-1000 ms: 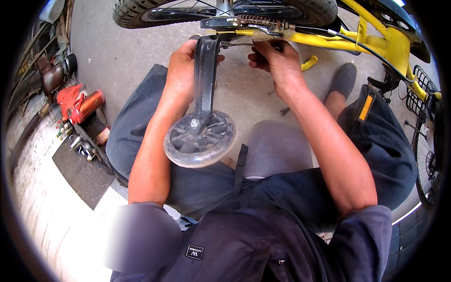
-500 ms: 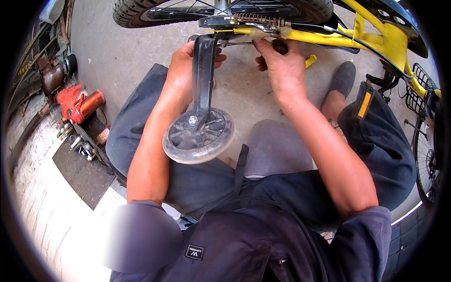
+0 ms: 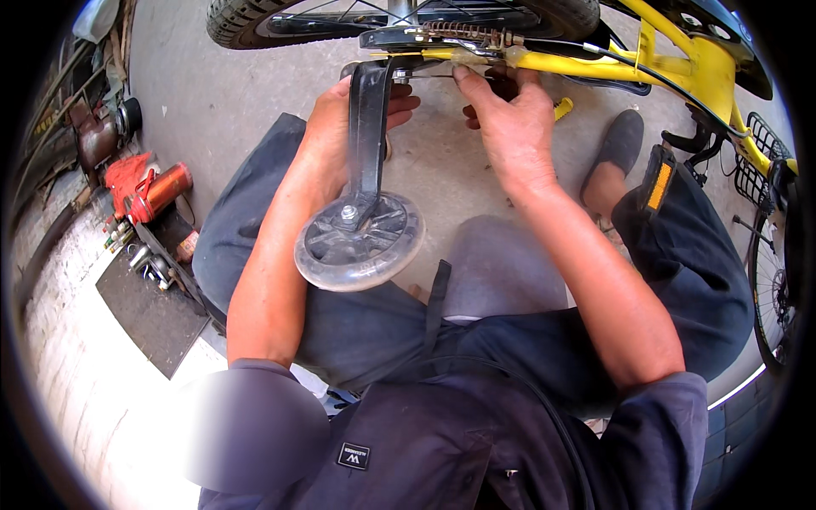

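A training wheel (image 3: 360,241) hangs on its black bracket (image 3: 370,136) below the rear axle of a yellow bicycle frame (image 3: 586,68). My left hand (image 3: 327,119) is behind this bracket; its stretched fingers show past the bracket's right edge, and its thumb is mostly hidden. To the right, my right hand (image 3: 517,119) is closed just under the yellow frame tube. Its thumb and fingers pinch the end of a thin metal bar (image 3: 438,77) that runs left toward the axle. A rusty coil spring (image 3: 463,34) sits above the hands.
The bicycle's rear tyre (image 3: 255,24) fills the top edge. On the floor, a yellow-handled tool (image 3: 563,108) lies beyond my right hand. An orange pedal reflector (image 3: 659,185) is near my right knee. A red cylinder (image 3: 161,191) and clutter are at left; another bicycle wheel (image 3: 769,289) is at right.
The fingers of my left hand have straightened and stick out further past the bracket. My right thumb has shifted slightly left along the bar. The training wheel has barely moved.
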Available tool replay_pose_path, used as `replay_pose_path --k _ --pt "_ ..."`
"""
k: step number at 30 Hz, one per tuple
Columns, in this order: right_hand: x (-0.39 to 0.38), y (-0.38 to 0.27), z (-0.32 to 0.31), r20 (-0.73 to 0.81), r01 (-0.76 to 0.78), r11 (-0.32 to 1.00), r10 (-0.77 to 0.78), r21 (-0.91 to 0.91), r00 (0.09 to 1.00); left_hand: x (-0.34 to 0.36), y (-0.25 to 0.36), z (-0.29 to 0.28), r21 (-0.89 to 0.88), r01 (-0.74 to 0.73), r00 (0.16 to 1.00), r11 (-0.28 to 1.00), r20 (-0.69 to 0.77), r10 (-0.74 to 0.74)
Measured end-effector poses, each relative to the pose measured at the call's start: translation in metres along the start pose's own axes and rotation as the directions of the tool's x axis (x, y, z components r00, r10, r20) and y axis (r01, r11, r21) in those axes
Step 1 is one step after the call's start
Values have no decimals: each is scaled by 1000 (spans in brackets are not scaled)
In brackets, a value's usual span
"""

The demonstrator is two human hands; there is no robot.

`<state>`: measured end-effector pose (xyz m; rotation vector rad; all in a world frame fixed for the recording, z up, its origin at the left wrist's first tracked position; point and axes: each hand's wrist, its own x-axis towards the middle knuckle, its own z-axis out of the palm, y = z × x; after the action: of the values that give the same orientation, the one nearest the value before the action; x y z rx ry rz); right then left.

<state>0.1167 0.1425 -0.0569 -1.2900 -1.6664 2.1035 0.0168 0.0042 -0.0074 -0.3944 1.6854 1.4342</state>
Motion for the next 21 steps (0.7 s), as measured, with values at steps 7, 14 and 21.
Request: replay_pose_path --k 7,14,21 --pt "-1 -1 2 31 99 968 -95 -229 995 -1 -3 -9 35 10 1000 999 12 -10" --pt "-5 -4 -1 5 30 974 -30 -222 1000 0 -6 -13 -72 51 997 996 52 -48" --pt "11 15 -13 206 -208 975 188 83 960 -4 -2 -5 20 34 999 999 -9 -34"
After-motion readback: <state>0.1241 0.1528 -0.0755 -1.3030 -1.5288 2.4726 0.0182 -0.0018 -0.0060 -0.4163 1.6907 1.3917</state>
